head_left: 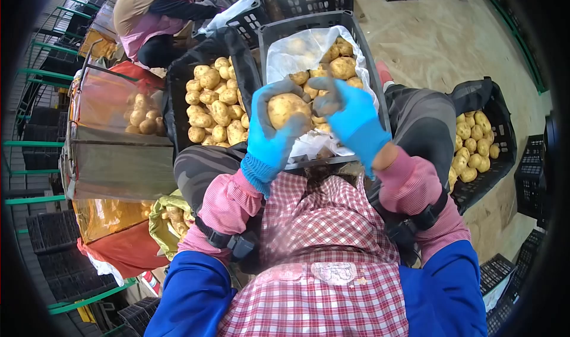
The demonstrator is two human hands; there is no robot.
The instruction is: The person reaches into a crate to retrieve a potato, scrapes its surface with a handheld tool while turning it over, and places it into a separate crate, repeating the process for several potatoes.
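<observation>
My left hand (267, 123), in a blue glove with grey palm and fingers, is closed around a large yellow-brown potato (288, 110). Close to its right is my right hand (351, 114), gloved the same way, its fingers curled together and somewhat blurred; whatever they may hold is hidden. Both hands are above a black plastic crate (380, 94) between my knees. White liner sheeting (291, 55) drapes inside that crate, with potatoes (342, 68) lying on it.
Left of the crate, a black-lined container (176, 94) is heaped with potatoes. Another black-lined crate (496, 165) of potatoes stands at the right. A mesh-sided frame (113, 165) and a green sack (159, 218) are at far left. Another person (142, 19) crouches at upper left.
</observation>
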